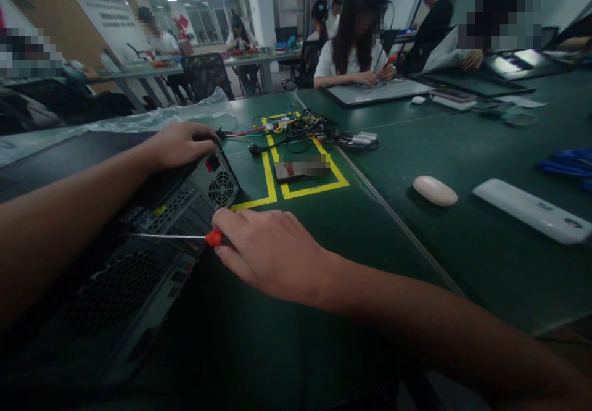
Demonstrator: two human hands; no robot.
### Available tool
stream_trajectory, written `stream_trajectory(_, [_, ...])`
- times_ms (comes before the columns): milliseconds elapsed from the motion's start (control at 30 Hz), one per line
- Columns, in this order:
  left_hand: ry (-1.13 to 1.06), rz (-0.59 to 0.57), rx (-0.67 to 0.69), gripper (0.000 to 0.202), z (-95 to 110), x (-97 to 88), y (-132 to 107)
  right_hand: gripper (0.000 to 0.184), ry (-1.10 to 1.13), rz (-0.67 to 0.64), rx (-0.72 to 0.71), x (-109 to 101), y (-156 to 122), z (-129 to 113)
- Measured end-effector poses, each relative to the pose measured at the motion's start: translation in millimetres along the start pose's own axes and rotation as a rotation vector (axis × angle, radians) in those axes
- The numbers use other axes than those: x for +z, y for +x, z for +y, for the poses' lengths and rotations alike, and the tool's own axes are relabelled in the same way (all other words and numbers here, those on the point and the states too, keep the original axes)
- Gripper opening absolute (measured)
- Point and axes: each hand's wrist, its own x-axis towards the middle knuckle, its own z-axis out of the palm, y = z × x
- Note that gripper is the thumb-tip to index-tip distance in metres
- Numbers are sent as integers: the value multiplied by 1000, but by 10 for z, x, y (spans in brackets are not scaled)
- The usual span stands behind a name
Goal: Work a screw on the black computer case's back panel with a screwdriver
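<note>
A black computer case (pixel 97 152) lies on the left of the table, its grey metal back panel (pixel 203 182) with a round fan grille turned towards the right. My left hand (pixel 185 142) rests on top by the far corner, fingers curled over the edge and gripping it. In my right hand (pixel 268 250) is a screwdriver (pixel 214 238) with an orange-red and dark handle, the fingers closed round it. Its thin shaft points left across the back panel. The tip is over the dark area by the slots; whether it touches a screw I cannot tell.
Tangled cables (pixel 309 127) and a dark flat box (pixel 300 167) lie by yellow tape (pixel 319 189) on the green table. A pale mouse (pixel 435 190), a long white device (pixel 531 210) and blue cloth-like material (pixel 568 164) are right. Clear plastic sheeting (pixel 185 112) lies behind the case. Co-workers sit opposite.
</note>
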Motion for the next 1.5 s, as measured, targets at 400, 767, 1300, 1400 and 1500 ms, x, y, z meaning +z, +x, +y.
stream_trajectory(400, [-17, -4, 2, 73, 25, -18, -12, 24, 10, 2, 15, -28, -2, -3])
stream_trajectory(767, [-17, 2, 10, 68, 7, -12, -10, 31, 50, -29, 38, -23, 19, -21])
stream_trajectory(1300, [-4, -4, -10, 71, 8, -3, 2, 24, -14, 20, -13, 30, 9, 14])
stream_trajectory(1400, [8, -1, -4, 69, -2, 3, 12, 23, 4, 16, -7, 15, 6, 9])
stream_trajectory(1500, [-1, -2, -9, 72, -10, 4, 13, 22, 14, 7, 4, -3, 3, -2])
